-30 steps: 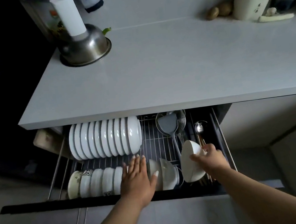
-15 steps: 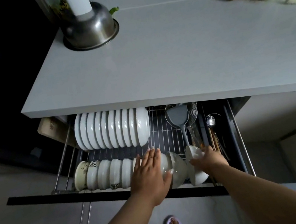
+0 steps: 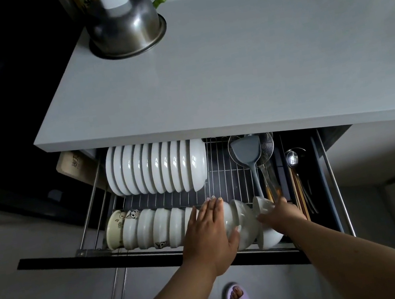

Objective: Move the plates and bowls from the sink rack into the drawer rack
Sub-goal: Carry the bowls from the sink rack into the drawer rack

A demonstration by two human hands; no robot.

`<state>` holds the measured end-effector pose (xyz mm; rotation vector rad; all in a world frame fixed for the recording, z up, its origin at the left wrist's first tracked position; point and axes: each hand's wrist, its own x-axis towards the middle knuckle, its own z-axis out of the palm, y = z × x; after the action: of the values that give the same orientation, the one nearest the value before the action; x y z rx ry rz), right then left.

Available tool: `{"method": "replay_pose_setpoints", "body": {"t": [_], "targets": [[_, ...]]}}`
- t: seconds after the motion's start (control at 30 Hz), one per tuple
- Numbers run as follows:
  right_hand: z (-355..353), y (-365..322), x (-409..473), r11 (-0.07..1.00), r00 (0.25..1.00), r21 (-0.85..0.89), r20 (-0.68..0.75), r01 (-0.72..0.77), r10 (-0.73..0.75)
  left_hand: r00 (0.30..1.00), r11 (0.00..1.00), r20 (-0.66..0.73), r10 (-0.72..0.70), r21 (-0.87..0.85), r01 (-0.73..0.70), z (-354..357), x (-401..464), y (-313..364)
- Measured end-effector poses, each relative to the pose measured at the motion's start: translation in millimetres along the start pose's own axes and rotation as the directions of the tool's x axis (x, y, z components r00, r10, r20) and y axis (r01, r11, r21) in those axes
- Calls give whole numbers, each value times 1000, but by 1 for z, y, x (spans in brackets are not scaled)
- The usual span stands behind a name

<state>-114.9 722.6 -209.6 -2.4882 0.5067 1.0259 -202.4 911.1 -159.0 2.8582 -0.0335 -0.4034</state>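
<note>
The white bowl [image 3: 266,226] being put away stands on edge at the right-hand end of the front row of bowls [image 3: 152,227] in the drawer rack [image 3: 223,171], its base low near the drawer's front bar and close against the neighbouring bowl. The right hand [image 3: 280,213] grips it by the upper rim, fingers curled over the edge. The left hand [image 3: 210,230] lies flat on the bowls just left of it, fingers straight and together, thumb round the near side of the last one, apparently steadying the row. Behind that row, toward the back of the rack, a full line of white plates [image 3: 157,171] stands upright. Right of the plates lie a grey spatula [image 3: 247,153] and a wire skimmer [image 3: 264,138], and further right a side slot holds a spoon [image 3: 292,159] and chopsticks [image 3: 300,192]. Above the rack the countertop [image 3: 230,66] carries an upturned steel bowl [image 3: 127,31]. By the look of it the task is far along: both rows are nearly full and this bowl is almost seated. The sink rack is out of view, so what remains there cannot be told.
</note>
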Motion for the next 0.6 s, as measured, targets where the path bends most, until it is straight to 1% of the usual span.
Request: {"method": "replay_pose_setpoints", "body": {"t": [0.3,0.47,0.6], "targets": [[11,-8,11,1000,996,-4,91,1,0,1000,1000,-5,4,-26,-4,-1,0,1],[15,-12,15,1000,993,5,119,-10,9,1000,999,-13,6,-53,-6,-3,-1,1],[16,-14,16,1000,987,19,160,-12,9,999,998,-36,11,-60,-13,-5,-1,2]]}}
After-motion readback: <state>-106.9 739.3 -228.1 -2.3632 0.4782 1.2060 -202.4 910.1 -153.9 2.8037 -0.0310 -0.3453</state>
